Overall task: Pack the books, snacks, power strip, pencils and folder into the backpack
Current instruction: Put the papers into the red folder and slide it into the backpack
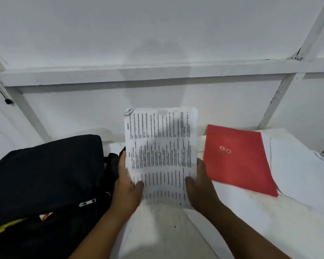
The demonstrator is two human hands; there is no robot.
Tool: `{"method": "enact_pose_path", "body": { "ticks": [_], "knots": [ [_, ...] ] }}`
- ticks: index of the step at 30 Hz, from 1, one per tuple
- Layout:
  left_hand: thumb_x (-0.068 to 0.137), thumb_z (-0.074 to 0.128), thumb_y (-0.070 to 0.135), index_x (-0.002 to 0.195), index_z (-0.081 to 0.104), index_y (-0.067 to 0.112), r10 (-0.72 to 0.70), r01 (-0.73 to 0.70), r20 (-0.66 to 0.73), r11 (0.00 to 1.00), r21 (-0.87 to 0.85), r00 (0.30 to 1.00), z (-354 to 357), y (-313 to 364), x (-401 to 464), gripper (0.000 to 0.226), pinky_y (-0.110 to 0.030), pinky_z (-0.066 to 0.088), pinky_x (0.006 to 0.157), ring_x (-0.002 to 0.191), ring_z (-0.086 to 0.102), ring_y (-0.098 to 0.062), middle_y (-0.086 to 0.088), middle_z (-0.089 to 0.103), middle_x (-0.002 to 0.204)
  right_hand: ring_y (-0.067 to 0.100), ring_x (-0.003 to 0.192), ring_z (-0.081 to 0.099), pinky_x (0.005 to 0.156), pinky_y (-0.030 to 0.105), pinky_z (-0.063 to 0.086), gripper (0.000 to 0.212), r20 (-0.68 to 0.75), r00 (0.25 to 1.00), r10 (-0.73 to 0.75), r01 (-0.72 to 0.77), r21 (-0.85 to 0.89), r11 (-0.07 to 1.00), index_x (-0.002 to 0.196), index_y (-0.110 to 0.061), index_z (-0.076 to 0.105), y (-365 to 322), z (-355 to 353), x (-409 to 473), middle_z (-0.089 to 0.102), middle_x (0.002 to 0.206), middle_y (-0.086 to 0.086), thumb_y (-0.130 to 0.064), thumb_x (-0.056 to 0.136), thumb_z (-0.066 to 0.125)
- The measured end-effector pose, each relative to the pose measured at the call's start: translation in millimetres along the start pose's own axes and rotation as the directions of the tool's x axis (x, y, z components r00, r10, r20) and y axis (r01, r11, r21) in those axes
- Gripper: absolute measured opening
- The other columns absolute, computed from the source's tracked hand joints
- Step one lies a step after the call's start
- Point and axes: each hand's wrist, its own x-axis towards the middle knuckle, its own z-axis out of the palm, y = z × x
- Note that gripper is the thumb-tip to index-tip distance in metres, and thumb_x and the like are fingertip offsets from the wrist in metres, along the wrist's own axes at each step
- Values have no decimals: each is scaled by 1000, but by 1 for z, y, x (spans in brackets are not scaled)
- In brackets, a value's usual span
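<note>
Backpack [45, 176], black, its zip part open, lies at the tabletop's [241, 208] left, cut off by the frame. Left hand [126, 187] and right hand [200, 182] grasp a printed sheet [161, 146] by its lower corners, upright between backpack and red folder [237, 159]. Its print is blurred.

A white table [241, 212] covered with loose white sheets [297, 165] is seen before a white wall [157, 34] crossed by white rails [138, 75], a black cord [0, 90] hanging at left.
</note>
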Motion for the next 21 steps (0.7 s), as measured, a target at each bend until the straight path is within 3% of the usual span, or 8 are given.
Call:
{"method": "enact_pose_path", "body": {
  "ticks": [3, 5, 8, 9, 11, 13, 17, 21],
  "knots": [
    [85, 59, -13, 145, 28, 44, -108, 107, 39, 994, 38, 993, 4, -2, -5, 89, -10, 52, 67, 92, 63, 13, 21, 63, 117, 3, 100, 64, 72, 17, 57, 44, 64, 994, 84, -82, -32, 996, 122, -31, 42, 9, -7, 6, 59, 108, -20, 1, 92, 50],
    [86, 62, -6, 142, 35, 40, -172, 167, 51, 982, 94, 984, 9, -11, -14, 78, -13, 54, 68, 93, 66, 7, 13, 65, 114, 2, 104, 62, 84, 23, 58, 44, 118, 985, 129, -117, -104, 988, 118, -33, 46, 23, -8, 4, 60, 108, -21, 1, 89, 51],
    [87, 61, 20, 149, 36, 32, -251, 217, 51, 908, 358, 967, 16, -30, -27, 68, -36, 50, 98, 115, 55, -15, 7, 56, 120, 5, 116, 57, 97, 21, 49, 42, 187, 958, 219, -182, -196, 964, 127, -27, 46, 44, -6, -4, 56, 121, -19, -4, 92, 53],
    [87, 55, 31, 149, 37, 29, -275, 234, 24, 857, 459, 961, 18, -37, -30, 65, -37, 38, 107, 124, 44, -19, 6, 53, 124, 7, 122, 52, 102, 22, 44, 46, 191, 949, 250, -202, -238, 950, 136, -22, 43, 49, -6, -6, 52, 129, -16, -9, 94, 55],
    [82, 38, 45, 149, 42, 25, -244, 198, 12, 812, 549, 970, 22, -45, -38, 69, -31, 25, 105, 124, 34, -19, 6, 49, 127, 13, 133, 46, 113, 31, 38, 62, 173, 947, 271, -210, -305, 929, 151, -17, 32, 62, -7, -7, 48, 146, -4, -20, 95, 59],
    [80, 31, 45, 145, 48, 24, -201, 163, 6, 810, 563, 980, 25, -51, -41, 71, -27, 21, 102, 117, 31, -14, 8, 45, 123, 15, 130, 51, 110, 36, 43, 66, 180, 947, 268, -209, -293, 933, 153, -18, 30, 64, -10, -7, 50, 146, 0, -25, 95, 62],
    [86, 47, 30, 133, 61, 24, -172, 146, -17, 776, 613, 985, 25, -51, -38, 50, -38, 24, 109, 127, 27, -19, -1, 35, 145, 5, 110, 62, 82, 5, 47, 59, 180, 954, 242, -195, -245, 950, 147, -20, 41, 65, -15, -12, 61, 133, -5, -24, 93, 66],
    [93, 59, 21, 135, 57, 34, -56, -44, 134, 765, 642, 989, 32, -49, -38, 44, -40, 17, 112, 142, 17, -16, 5, 31, 156, -3, 94, 57, 79, -2, 41, 53, 75, 987, 145, -119, -281, 952, 138, -17, 52, 67, -21, -35, 61, 128, -4, -20, 89, 72]
  ]
}}
